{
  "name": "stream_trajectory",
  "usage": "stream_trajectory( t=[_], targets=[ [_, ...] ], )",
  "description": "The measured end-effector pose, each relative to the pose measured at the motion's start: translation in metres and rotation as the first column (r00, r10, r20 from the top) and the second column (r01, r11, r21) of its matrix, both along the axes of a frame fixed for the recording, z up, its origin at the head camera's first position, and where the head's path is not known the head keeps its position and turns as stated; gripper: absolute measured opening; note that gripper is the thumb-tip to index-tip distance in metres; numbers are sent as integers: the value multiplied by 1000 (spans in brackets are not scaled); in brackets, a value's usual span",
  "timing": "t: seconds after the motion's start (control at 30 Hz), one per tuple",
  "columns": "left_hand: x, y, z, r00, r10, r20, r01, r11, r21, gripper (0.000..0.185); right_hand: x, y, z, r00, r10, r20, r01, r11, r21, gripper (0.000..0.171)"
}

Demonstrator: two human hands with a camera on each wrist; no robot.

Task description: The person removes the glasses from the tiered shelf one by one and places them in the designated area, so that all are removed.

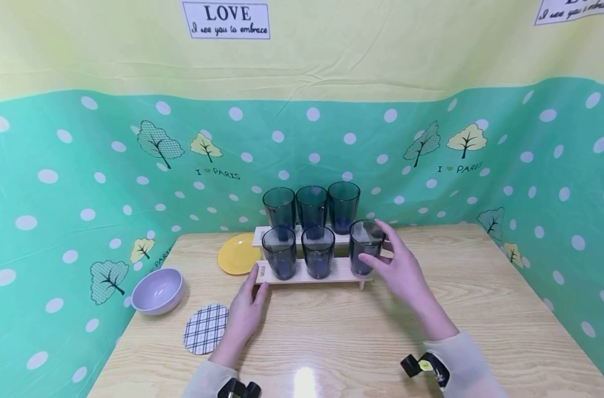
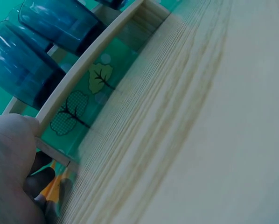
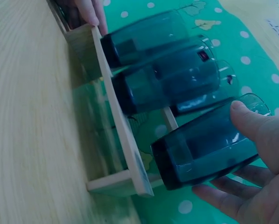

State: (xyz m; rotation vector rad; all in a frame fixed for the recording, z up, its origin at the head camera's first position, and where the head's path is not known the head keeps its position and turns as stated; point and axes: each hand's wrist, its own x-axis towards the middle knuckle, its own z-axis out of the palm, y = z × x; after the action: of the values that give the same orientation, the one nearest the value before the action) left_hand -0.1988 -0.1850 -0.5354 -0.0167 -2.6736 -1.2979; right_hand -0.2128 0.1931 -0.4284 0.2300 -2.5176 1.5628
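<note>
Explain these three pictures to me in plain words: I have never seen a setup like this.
No machine here: a person works with two bare hands, wearing one camera on the head and one on each wrist. The wide picture is the head view; the two close-ups come from the wrists. On the wooden table stands a two-step wooden rack with dark blue-green glasses. The right hand grips the front right glass; the left hand touches the rack's left end. Beside them lie a yellow plate, a lilac bowl and a checked coaster.
</note>
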Motion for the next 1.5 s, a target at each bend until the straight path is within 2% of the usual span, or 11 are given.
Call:
stream_trajectory(
  t=[0.13, 0.33, 0.67, 1.03, 1.5],
  targets=[
    [0, 0, 0, 1000, 2, -3, -2, 1000, 1, 66, -3, 8, 3, 1000, -12, -22, 12, 1000, -17, 93],
    [-1, -1, -1, 1000, 4, -3, -4, 1000, 5, 67, -6, 22, 7, 997, -52, -47, 53, 999, 8, 93],
    [-2, -1, -2, 1000, 7, -15, -7, 1000, 10, 67, -13, 37, 7, 991, -130, -35, 132, 990, 49, 101],
    [-2, -1, -4, 1000, 12, -14, -12, 1000, -1, 67, -33, 43, -11, 977, -206, -48, 208, 977, 48, 99],
    [1, -1, -4, 1000, 13, -4, -13, 1000, 11, 67, -48, 41, -34, 963, -266, -41, 267, 964, 8, 97]
  ],
)
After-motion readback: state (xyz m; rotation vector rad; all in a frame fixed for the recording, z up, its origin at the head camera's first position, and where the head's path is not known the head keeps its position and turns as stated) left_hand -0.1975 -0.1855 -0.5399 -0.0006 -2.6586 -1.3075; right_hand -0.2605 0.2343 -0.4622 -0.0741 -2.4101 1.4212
